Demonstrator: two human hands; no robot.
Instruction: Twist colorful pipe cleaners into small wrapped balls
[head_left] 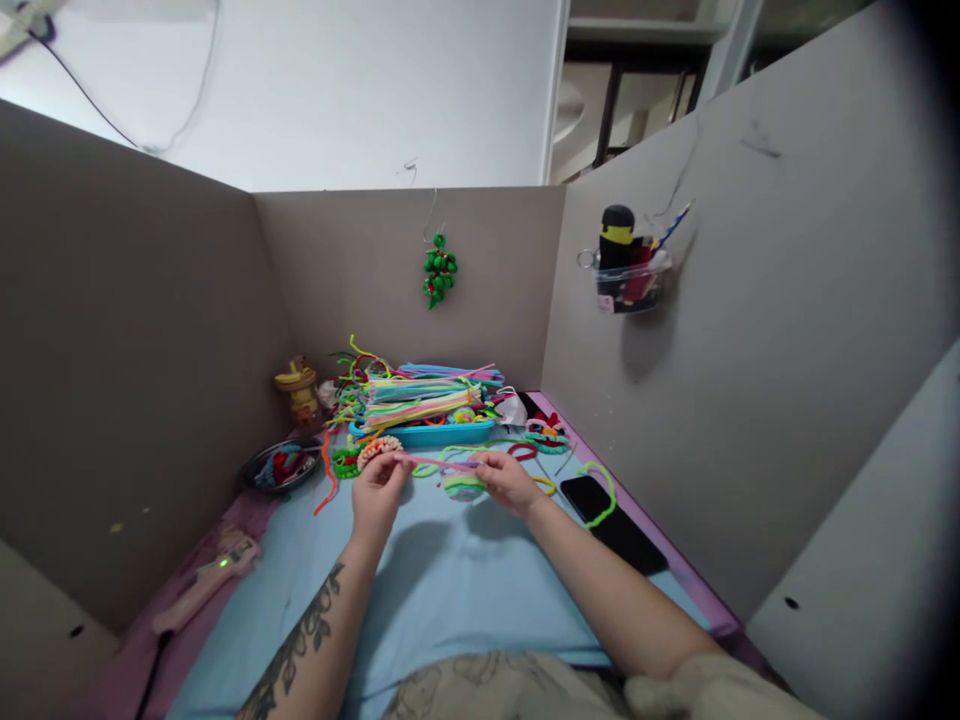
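A pink pipe cleaner (439,463) is stretched nearly level between my two hands over the table. My left hand (377,494) pinches its left end, with the fingers closed. At the other end, my right hand (510,486) is closed on the pink strand. Right beside those fingers is a small rounded piece of pastel striped pipe cleaners (463,487); whether it is held or joined to the strand I cannot tell. Just behind my left hand lie a peach-coloured fuzzy coil (380,450) and a green one (346,462).
A blue tray (420,436) heaped with pipe cleaners (420,395) stands at the back. To the left are a dark bowl (281,467) and a pink glue gun (210,578) with a cable. A black phone (589,496) lies at right. Grey panels (405,270) enclose the table.
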